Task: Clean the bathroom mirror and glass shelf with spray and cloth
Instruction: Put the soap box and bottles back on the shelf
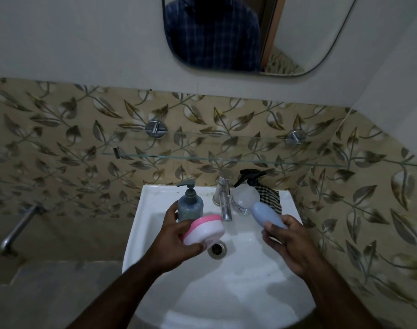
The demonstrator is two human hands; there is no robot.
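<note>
Spray bottle (244, 198) is stood on the back ledge of the sink (155, 198), just right of the tap (224, 195), black trigger head up. Checked cloth (270, 198) is tucked just behind and right of it, touching or nearly so. Glass shelf (226, 159) is mounted above the tap on 2 chrome brackets (156, 129); nothing is seen on it. Mirror (250, 32) is hung above on the plain wall, and a checked shirt is reflected in it.

Left hand (176, 238) is held over the basin, fingers and thumb curled round a pink-and-white round jar (203, 230). Right hand (288, 241) is wrapped round the lower end of a pale blue bottle (266, 216), which is tilted up-left toward the spray bottle and overlaps it in view; contact cannot be told. Neither jar nor blue bottle is rested on the sink.

Pump soap dispenser (190, 203) is stood on the ledge left of the tap, just behind the left hand. Drain (217, 249) is seen below the jar. Leaf-pattern tiles are seen behind the shelf.
</note>
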